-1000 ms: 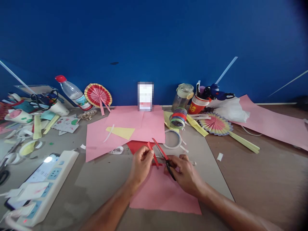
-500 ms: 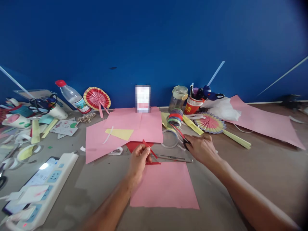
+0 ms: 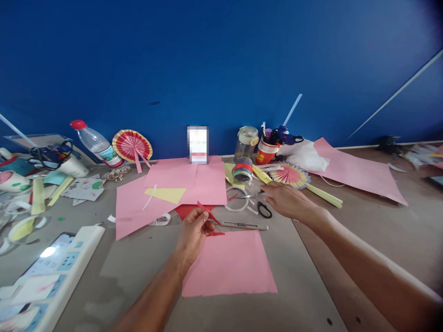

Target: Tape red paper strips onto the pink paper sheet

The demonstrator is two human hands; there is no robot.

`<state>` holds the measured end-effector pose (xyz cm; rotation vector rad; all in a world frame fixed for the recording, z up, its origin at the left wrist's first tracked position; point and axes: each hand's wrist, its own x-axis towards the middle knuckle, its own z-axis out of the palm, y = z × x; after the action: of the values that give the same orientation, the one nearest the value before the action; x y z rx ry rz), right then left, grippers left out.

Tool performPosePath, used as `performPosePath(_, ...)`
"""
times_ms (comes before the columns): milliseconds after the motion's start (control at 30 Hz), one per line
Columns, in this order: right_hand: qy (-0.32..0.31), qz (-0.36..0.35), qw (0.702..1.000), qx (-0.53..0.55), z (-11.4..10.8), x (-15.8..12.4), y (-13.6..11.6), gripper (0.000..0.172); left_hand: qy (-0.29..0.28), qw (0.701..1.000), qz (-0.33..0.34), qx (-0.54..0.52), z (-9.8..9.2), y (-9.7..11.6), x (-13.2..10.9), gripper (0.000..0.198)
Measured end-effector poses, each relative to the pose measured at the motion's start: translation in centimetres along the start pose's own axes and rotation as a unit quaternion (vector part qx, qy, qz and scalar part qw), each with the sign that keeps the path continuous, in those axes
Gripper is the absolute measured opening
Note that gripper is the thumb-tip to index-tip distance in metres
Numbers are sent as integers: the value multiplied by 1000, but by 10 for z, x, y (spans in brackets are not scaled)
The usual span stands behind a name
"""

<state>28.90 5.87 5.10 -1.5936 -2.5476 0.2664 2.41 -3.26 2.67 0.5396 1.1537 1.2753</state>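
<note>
My left hand (image 3: pixel 194 233) is closed, pinching a narrow red paper strip (image 3: pixel 212 215) between thumb and fingers above the table. Another short red strip (image 3: pixel 217 234) lies by the top edge of a pink paper sheet (image 3: pixel 230 265). My right hand (image 3: pixel 285 200) stretches low over the table, palm down, fingers extended. Beside its fingertips lie scissors (image 3: pixel 265 210) with spread handles; one black loop shows, the other is hidden by the hand. Their blades point left across a clear tape ring (image 3: pixel 226 203). A utility knife (image 3: pixel 244 226) lies between my hands.
Behind are pink sheets (image 3: pixel 133 207), stacked washi tapes (image 3: pixel 242 169), a jar (image 3: pixel 246 143), a red cup of tools (image 3: pixel 266 152) and a paper fan (image 3: pixel 289 174). A power strip (image 3: pixel 81 251) and a phone (image 3: pixel 51 251) lie left. A bottle (image 3: pixel 97 145) leans on the blue wall.
My right hand has lowered the scissors to the table and its fingers have come out of one loop. My left hand still pinches the red strip. The view has shifted slightly right.
</note>
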Motion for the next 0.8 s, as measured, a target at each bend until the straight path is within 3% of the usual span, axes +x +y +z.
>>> performPosePath(67, 41, 4, 999, 9, -5, -6, -21, 29, -2, 1000, 0, -10, 0, -1, 0, 30)
performPosePath(133, 69, -9, 987, 142, -3, -16, -49, 27, -7, 1000, -2, -19, 1, -2, 0, 29)
performPosePath(267, 49, -18, 946, 321, 22, -32, -103, 29, -28, 999, -6, -28, 4, -5, -2, 28)
performPosePath(367, 51, 39, 908, 415, 43, -33, -127, 23, -49, 998, -6, -26, 7, -8, -5, 26)
performPosePath(533, 66, 93, 854, 508, 55, -27, -128, 26, -62, 998, 2, 2, 10, -12, -8, 26)
performPosePath(667, 46, 90, 869, 484, 48, -30, -109, 22, -44, 997, 30, 49, 7, -14, -6, 28)
performPosePath(800, 3, 126, 890, 438, 41, -39, -87, 22, -2, 986, 100, 131, 1, -12, -3, 25)
